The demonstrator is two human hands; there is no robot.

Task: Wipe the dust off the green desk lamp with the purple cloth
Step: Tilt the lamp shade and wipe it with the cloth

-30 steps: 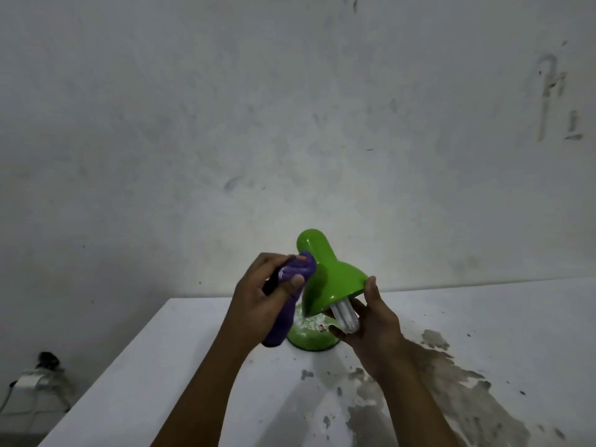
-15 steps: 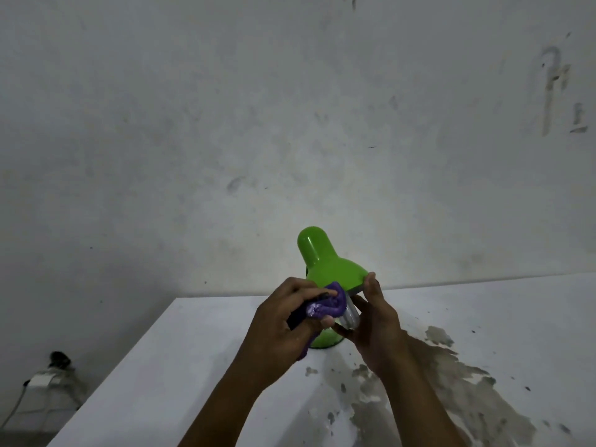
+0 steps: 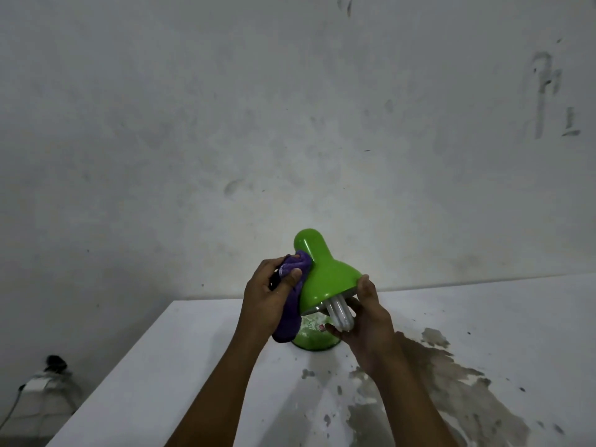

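Note:
The green desk lamp (image 3: 325,275) stands on the white table (image 3: 180,359), its shade tilted so the white bulb (image 3: 341,312) points toward me. My left hand (image 3: 269,296) grips the bunched purple cloth (image 3: 292,304) and presses it against the left side of the shade, near its neck. The cloth's loose end hangs down to the lamp's round base (image 3: 314,337). My right hand (image 3: 367,321) holds the shade's rim, thumb on its right edge and fingers curled under beside the bulb.
The table's left edge runs diagonally down to the lower left. Large patches of peeled, dark surface (image 3: 451,382) cover the tabletop to the right. A plug and cable (image 3: 42,379) lie on the floor at the far left. A stained wall stands close behind.
My left hand has carried the cloth from the shade's front rim up and left to its upper left side. The bulb, earlier covered by the cloth, shows again. My right hand stays on the rim.

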